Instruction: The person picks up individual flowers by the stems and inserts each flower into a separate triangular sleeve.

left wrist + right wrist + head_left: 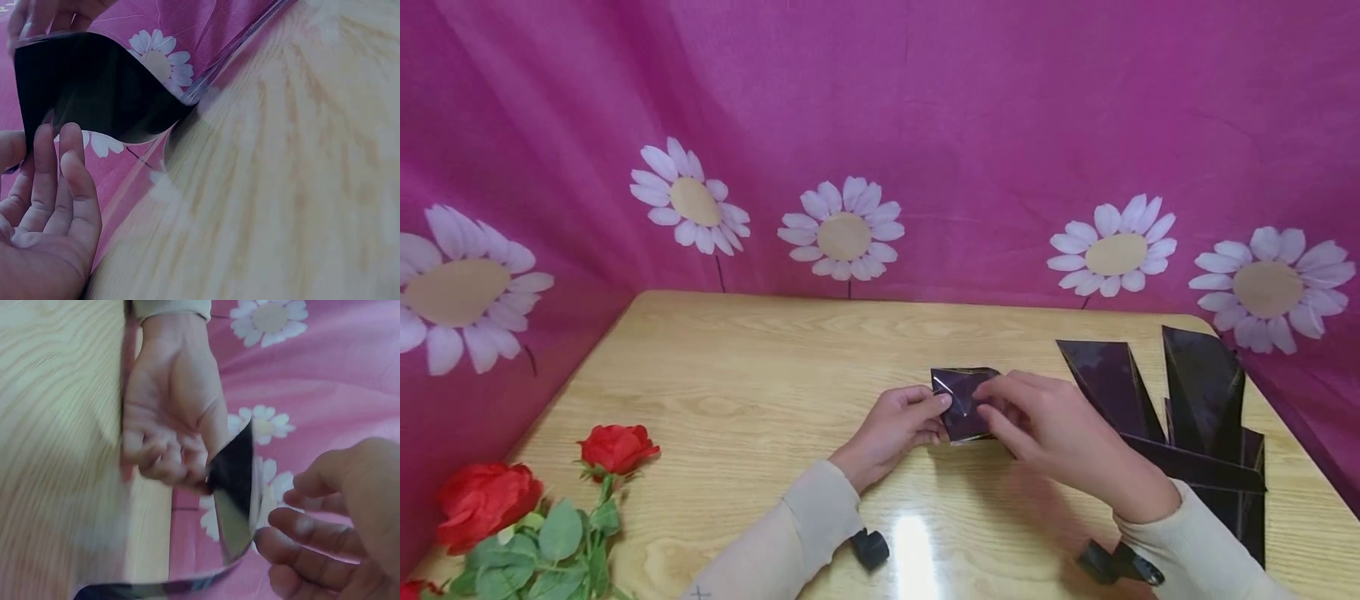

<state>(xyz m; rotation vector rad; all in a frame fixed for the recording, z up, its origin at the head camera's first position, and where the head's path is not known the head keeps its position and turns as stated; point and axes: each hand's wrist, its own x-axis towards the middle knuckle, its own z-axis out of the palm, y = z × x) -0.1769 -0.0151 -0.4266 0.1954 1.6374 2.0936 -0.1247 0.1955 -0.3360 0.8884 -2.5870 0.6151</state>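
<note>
My left hand (891, 429) pinches the left end of a glossy dark sheet (961, 408) with gold-lined edges, thumb on its face and fingers beneath. In the left wrist view the sheet (87, 87) bows above the left fingertips. Over its right part is my right hand (1067, 429), with bent fingers right at the surface. From the right wrist, the sheet (234, 462) shows a pointed, folded-looking end in the left hand, and a strip curves away below. The right fingers (306, 534) lie along one side of it, tips at its edge.
More dark gold-edged sheets (1202, 392) lie overlapping on the wooden table (737, 400) at the right. Artificial red roses (617, 450) with green leaves lie at the front left. A magenta cloth (962, 150) printed with daisies hangs behind and beside the table.
</note>
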